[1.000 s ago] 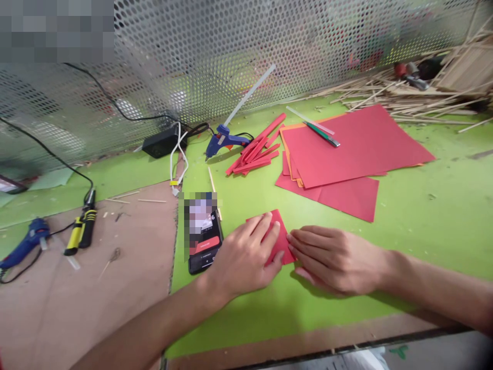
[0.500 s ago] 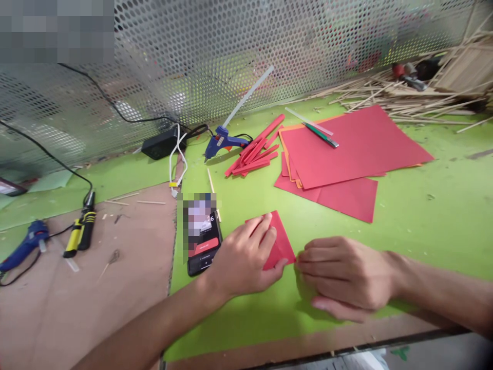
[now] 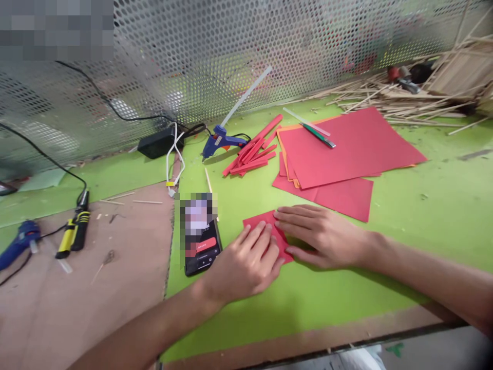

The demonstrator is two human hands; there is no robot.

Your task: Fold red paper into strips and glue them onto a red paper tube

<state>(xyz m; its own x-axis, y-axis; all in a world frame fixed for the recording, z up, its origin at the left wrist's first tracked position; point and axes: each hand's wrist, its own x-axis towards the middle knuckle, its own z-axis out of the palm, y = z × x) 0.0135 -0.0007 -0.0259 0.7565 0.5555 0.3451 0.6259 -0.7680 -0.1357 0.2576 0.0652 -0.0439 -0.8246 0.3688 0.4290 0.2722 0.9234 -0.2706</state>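
A small folded piece of red paper [image 3: 261, 217] lies flat on the green tabletop [image 3: 308, 308], partly covered by both hands. My left hand [image 3: 246, 259] rests on its lower left part, fingers laid over the paper. Along the right edge, my right hand [image 3: 321, 234] has its fingers stretched out, the fingertips touching the paper near its top corner. The right thumb lies lower down, by the same edge. Just left of my left hand is a phone [image 3: 203, 249] with a lit screen.
Beyond the hands lie red paper strips [image 3: 254, 154], a blue glue gun [image 3: 219, 141] and red sheets [image 3: 346, 149] with a green-handled tool [image 3: 318, 135] on top. Thin wooden sticks [image 3: 385, 95] pile up at the back right. Yellow-black pliers [image 3: 75, 228] and another glue gun [image 3: 19, 244] are left.
My right hand has moved up and left from the paper's lower right corner onto its right edge, its curled fingers now straightened. My left hand stays on the paper.
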